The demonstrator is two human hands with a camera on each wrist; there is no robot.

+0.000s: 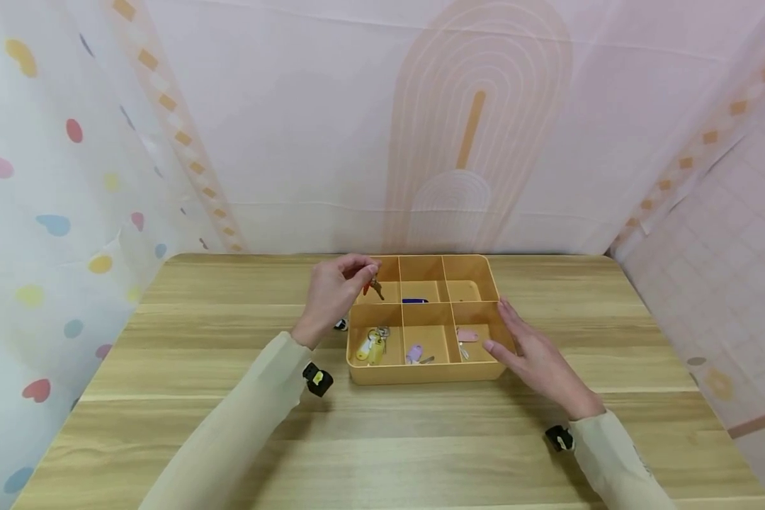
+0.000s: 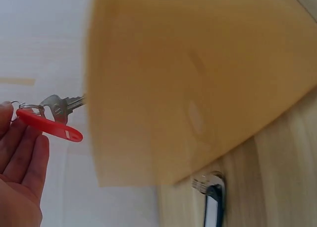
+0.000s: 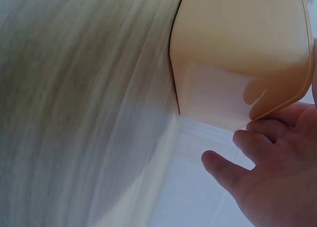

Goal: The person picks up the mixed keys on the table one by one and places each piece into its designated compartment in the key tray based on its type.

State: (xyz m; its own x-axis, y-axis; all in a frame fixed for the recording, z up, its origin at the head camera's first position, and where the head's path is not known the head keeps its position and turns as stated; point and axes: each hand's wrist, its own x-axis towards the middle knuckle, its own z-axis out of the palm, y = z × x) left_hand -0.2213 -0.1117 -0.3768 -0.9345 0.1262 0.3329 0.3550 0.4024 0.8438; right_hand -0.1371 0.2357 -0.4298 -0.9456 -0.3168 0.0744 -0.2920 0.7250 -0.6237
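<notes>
In the head view my left hand point(image 1: 334, 290) is over the back-left compartment of a tan divided storage box point(image 1: 430, 373). Its fingertips pinch the ring of a key point(image 1: 377, 287) that carries a red key tag point(image 2: 52, 125), clear in the left wrist view. At the box's right end, my right hand point(image 1: 542, 358) holds the rim, thumb over the front-right compartment and fingers along the outer wall point(image 3: 213, 88). Inside are yellow-tagged keys point(image 1: 374, 348) at front left, a purple-tagged key point(image 1: 416, 353) at front middle, a pink key tag point(image 1: 467, 336) at front right and a blue tag point(image 1: 414, 301) at back middle.
A dark key tag point(image 2: 213, 202) with a metal ring lies on the wooden table point(image 1: 421, 453), close to the box's left side. Behind the table hangs a patterned cloth point(image 1: 306, 142), with a dotted one point(image 1: 57, 283) to the left.
</notes>
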